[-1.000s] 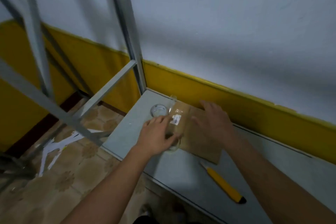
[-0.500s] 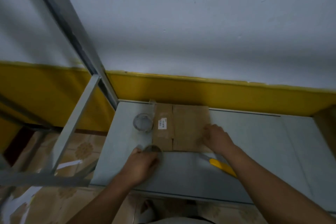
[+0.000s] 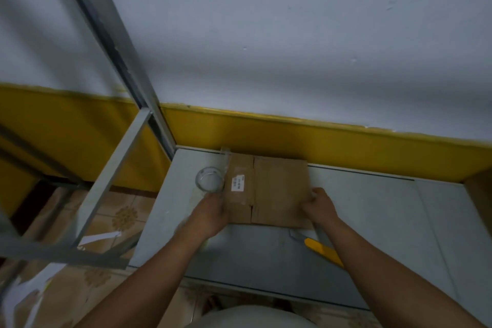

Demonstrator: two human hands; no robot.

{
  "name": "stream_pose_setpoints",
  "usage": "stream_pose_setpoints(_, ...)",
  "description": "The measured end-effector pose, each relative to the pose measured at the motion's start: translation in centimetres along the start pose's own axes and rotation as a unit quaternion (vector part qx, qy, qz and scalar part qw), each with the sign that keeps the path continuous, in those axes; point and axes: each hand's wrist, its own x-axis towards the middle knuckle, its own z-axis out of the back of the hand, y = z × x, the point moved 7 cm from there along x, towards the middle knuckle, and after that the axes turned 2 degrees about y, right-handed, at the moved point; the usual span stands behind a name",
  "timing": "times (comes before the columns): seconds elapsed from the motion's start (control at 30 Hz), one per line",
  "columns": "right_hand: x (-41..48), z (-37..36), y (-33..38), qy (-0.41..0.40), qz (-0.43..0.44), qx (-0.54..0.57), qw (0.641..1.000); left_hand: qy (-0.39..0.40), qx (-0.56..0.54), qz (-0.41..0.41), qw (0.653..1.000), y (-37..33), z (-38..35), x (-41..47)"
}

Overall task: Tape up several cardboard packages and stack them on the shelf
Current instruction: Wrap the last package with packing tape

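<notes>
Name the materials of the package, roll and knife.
Package: brown cardboard, matte, with fold creases.
Roll: clear glossy plastic tape; the shelf shows through.
Knife: smooth yellow body, probably plastic; its tip is too blurred to tell.

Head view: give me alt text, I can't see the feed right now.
The right grip holds the near right edge of a flat package on a grey shelf; the left grip sits at its left edge. A clear tape roll lies left of it, a yellow cutter nearer.
</notes>
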Motion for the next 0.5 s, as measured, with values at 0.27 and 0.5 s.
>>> stream_pose_setpoints(0.27, 0.4, 1.2, -0.4, -0.011, 0.021, 0.080, 0.997, 0.031, -0.046, 0.059, 0.997, -1.5, -3.4, 2.2)
stream_pose_setpoints(0.5, -1.4, 1.5, 0.3, 0.031, 0.162, -0.030, 0.986, -0.040, 0.038, 0.002, 0.998, -1.9, -4.1, 1.4)
